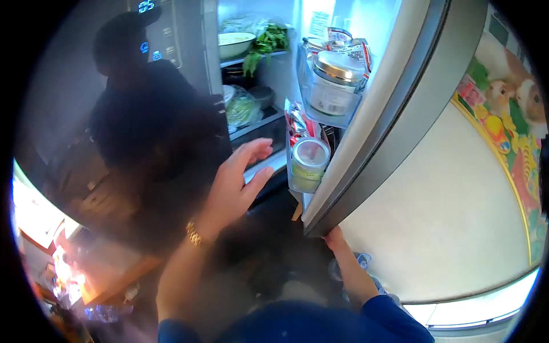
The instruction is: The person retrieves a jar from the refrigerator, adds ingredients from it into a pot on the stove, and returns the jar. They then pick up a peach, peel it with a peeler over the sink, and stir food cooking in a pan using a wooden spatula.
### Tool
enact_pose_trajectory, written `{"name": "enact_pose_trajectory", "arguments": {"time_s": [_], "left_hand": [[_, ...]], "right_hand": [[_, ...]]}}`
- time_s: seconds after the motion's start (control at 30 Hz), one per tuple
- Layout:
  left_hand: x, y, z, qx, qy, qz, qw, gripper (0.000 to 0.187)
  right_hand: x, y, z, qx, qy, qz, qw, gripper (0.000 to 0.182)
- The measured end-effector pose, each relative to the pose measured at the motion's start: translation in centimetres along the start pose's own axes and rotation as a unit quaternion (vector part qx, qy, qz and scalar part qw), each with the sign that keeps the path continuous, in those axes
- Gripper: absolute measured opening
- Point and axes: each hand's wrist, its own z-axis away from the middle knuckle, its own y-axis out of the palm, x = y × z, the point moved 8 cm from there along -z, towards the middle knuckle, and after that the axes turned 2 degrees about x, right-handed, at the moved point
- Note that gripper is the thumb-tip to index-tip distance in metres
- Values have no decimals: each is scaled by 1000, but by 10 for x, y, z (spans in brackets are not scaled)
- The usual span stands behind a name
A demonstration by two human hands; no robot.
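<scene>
My left hand (243,174) is raised before the opening of a refrigerator, fingers and thumb apart, holding nothing. A gold bracelet (194,233) circles that wrist. My right hand (333,237) grips the lower corner of the open refrigerator door (377,123); its fingertips are partly hidden behind the edge. In the door's upper bin stands a white-labelled jar (333,86) with a gold-rimmed lid. A smaller clear-lidded jar (310,163) with yellow-green contents sits in the bin below, close to my left fingertips.
Leafy greens (271,40) and a pale bowl (235,44) occupy an upper shelf. Plastic-wrapped greens (243,108) lie lower down. The dark closed door (131,114) on the left reflects a person. A wall with a colourful picture (503,108) is at right; bottles (363,261) stand behind the door.
</scene>
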Motion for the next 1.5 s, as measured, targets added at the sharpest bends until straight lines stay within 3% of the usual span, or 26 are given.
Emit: {"name": "enact_pose_trajectory", "arguments": {"time_s": [0.2, 0.27, 0.33, 0.4, 0.43, 0.5, 0.53, 0.6, 0.73, 0.9, 0.93, 1.0, 1.07, 1.17, 1.23, 1.3, 1.37, 1.4, 1.47, 1.5], "left_hand": [[-2, 65, -55, 55, 51, 37, 996, 44], [-8, 72, -81, 15, 68, 46, 997, 45], [-35, 73, -111, -54, 98, 65, 992, 41], [-52, 76, -127, -35, 109, 39, 993, 39], [-68, 77, -131, -32, 105, 36, 993, 39], [-58, 123, -129, 227, -119, -34, 966, 45], [-44, 142, -122, 232, -125, -36, 964, 45], [-19, 183, -101, 189, 13, -180, 965, 62], [-15, 227, -92, 118, 28, -194, 974, 75], [-1, 214, -91, 8, 0, -43, 999, 95], [-5, 200, -90, -36, -8, 16, 999, 97], [-18, 171, -83, -81, 30, 11, 996, 97], [-13, 145, -62, -118, 15, 119, 986, 102], [-29, 119, -16, -147, 45, 157, 976, 110], [-31, 135, 17, -26, 47, 23, 998, 122], [-44, 180, 37, 105, 51, 48, 992, 113], [-40, 243, 70, 251, -35, 119, 960, 92], [-40, 274, 91, 301, -20, 124, 945, 87], [-50, 318, 131, 320, -1, 127, 939, 87], [-60, 341, 153, 346, 35, 139, 927, 88]], "right_hand": [[33, -79, -18, -85, 27, 3, 996, 34], [51, -88, -16, -115, 30, 20, 993, 31], [58, -121, -36, -91, 18, 30, 995, 30], [52, -130, -58, -63, 13, 43, 997, 29], [62, -128, -57, -51, -33, 80, 995, 28], [69, -133, -66, -40, -71, 114, 990, 28], [65, -149, -74, -84, -42, 65, 993, 29], [57, -159, -82, -131, -8, 6, 991, 29], [80, -139, -61, -101, -14, 24, 995, 27], [88, -157, -67, -96, -58, 78, 991, 25], [96, -153, -54, -99, -82, 63, 990, 27], [100, -159, -32, -134, -69, 51, 987, 33], [89, -189, -10, -167, -100, 45, 980, 36], [74, -200, 69, -166, -116, 32, 979, 35], [86, -178, 142, -185, -125, 74, 972, 38], [106, -142, 217, -173, -156, 138, 963, 47], [126, -112, 270, -156, -171, 178, 957, 54], [142, -85, 297, -128, -222, 215, 942, 62], [162, -55, 348, -112, -269, 253, 923, 70], [168, -38, 366, -80, -255, 376, 887, 78]]}}
